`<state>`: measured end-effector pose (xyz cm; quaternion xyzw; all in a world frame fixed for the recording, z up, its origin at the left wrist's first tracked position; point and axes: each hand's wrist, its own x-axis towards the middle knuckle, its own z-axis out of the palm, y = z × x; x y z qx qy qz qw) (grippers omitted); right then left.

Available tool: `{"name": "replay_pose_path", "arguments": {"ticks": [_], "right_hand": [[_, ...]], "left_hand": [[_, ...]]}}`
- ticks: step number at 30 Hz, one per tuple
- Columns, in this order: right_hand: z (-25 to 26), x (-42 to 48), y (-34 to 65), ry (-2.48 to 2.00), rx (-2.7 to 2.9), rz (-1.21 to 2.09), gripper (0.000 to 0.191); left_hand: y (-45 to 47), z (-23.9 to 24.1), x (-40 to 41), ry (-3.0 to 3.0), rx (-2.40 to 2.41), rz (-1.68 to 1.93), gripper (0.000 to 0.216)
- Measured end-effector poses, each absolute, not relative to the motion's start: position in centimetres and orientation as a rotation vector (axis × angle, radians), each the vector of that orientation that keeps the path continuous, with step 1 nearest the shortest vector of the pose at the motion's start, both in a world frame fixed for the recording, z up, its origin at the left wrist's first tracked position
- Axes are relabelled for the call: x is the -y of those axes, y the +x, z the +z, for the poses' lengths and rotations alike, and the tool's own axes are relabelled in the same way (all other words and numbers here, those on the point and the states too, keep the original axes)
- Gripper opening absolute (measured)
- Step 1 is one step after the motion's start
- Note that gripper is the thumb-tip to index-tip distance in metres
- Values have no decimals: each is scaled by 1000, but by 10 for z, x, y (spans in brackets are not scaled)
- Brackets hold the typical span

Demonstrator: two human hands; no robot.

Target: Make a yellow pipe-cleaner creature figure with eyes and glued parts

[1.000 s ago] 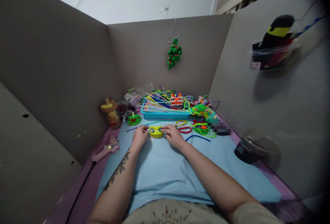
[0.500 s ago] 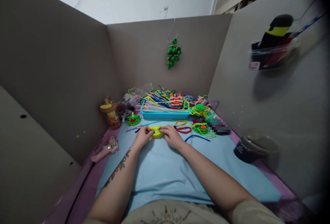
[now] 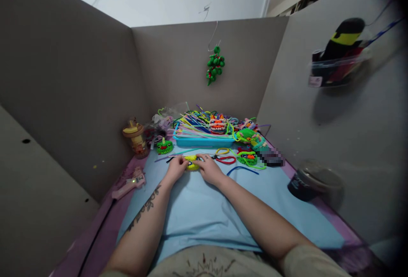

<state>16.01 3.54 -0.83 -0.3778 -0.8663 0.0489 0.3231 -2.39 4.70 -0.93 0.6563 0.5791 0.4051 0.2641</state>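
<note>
Both hands meet over a small yellow fuzzy pipe-cleaner piece [image 3: 191, 167] on the blue cloth. My left hand [image 3: 177, 169] pinches its left end, where a small dark-blue bit shows by the fingertips. My right hand [image 3: 209, 169] has its fingers closed on the right end. The fingers hide part of the piece. Right beyond my right hand lie scissors [image 3: 227, 160] with red and yellow handle loops. A bent dark-blue pipe cleaner [image 3: 244, 169] is to the right on the cloth.
A blue tray [image 3: 204, 142] heaped with pipe cleaners stands at the back. A green frog-like figure [image 3: 165, 146], a drink cup [image 3: 135, 141] and a pink glue gun [image 3: 129, 187] are left. Right are another fuzzy figure [image 3: 247, 156] and a dark tub [image 3: 302, 185]. Grey partitions enclose the table.
The right fingers have shifted slightly on the yellow piece, and more of the dark-blue bit near the left fingertips shows. The view has moved a little; the other things stay put.
</note>
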Motion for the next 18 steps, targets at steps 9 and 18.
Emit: {"name": "replay_pose_path", "arguments": {"ticks": [9, 18], "right_hand": [[-9, -35, 159, -1026, 2286, 147, 51], [-10, -35, 159, -1009, 2267, 146, 50]], "left_hand": [[-23, -5, -43, 1819, -1663, 1078, 9], [-25, -7, -44, 1822, -1763, 1066, 8]]}}
